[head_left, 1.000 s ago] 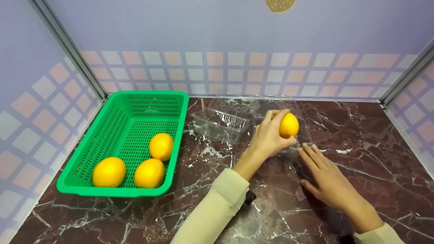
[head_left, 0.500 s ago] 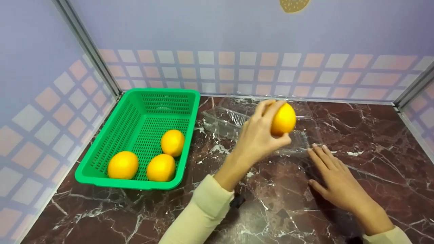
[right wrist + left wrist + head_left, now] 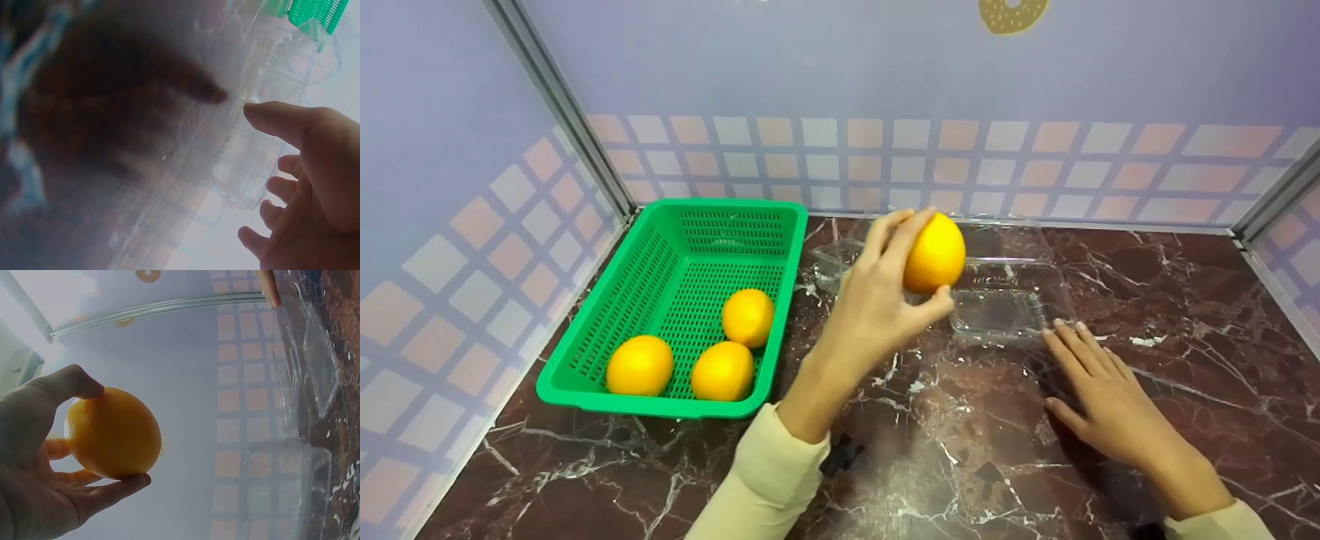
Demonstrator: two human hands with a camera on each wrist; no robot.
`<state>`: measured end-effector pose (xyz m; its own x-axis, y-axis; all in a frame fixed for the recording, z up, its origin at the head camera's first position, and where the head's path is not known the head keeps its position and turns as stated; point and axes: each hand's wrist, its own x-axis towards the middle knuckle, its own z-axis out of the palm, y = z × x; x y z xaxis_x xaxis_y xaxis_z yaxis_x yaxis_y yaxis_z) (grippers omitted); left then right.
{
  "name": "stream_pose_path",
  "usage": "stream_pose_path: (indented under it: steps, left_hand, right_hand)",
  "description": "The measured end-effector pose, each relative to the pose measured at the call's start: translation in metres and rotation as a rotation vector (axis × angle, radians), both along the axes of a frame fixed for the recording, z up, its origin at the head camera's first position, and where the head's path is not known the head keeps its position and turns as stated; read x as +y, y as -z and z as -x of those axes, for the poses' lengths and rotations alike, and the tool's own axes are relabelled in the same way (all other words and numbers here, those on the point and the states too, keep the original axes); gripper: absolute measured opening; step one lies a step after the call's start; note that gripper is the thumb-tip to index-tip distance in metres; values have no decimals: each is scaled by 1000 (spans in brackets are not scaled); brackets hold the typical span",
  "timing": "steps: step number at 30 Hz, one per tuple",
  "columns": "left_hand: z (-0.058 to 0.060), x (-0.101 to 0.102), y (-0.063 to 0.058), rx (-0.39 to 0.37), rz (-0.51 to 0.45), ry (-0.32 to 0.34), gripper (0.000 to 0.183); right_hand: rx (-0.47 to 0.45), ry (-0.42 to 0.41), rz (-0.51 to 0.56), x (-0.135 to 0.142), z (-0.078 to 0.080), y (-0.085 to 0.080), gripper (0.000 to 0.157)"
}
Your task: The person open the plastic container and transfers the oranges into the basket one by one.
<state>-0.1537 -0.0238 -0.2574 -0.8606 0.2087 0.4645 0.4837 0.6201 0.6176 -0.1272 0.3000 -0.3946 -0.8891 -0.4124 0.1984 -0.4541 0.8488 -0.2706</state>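
Observation:
My left hand (image 3: 877, 307) grips an orange (image 3: 936, 255) between thumb and fingers, raised above the table. The left wrist view shows that orange (image 3: 115, 433) against the wall, its round underside uncovered. Behind and right of the fruit lies a clear plastic clamshell box (image 3: 1005, 300) with its lid (image 3: 1009, 241) laid back toward the wall. A second clear container (image 3: 832, 259) is partly hidden by the left hand. My right hand (image 3: 1117, 412) lies with straight fingers, palm down, its fingertips beside the box's right front corner; whether they touch it I cannot tell.
On the left stands a green plastic basket (image 3: 547, 394) with three oranges inside, one of them an orange (image 3: 640, 365) at its front left. The table is dark red marble (image 3: 945, 465). Tiled-print panels (image 3: 870, 142) close off the back and sides.
My left hand has lifted the orange from over the clear box and carried it left and up. The view has turned slightly left. My right hand stays by the box.

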Motion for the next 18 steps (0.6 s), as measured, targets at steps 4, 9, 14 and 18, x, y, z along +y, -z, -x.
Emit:
stream_pose_path:
  steps: [4,9,14,18]
  left_hand:
    - [-5,-17,-4,28,11,-22,78]
    - [-9,-38,-3,70,39,-72,77]
    - [-8,-59,1,88,46,-95,78]
    - [-9,-77,3,76,79,-121,80]
  right_hand:
    - [-9,0,7,1,0,0,94]
    - [-7,1,2,2,0,2,94]
    - [1,4,-19,2,1,1,95]
    - [-2,1,-21,-1,2,2,96]
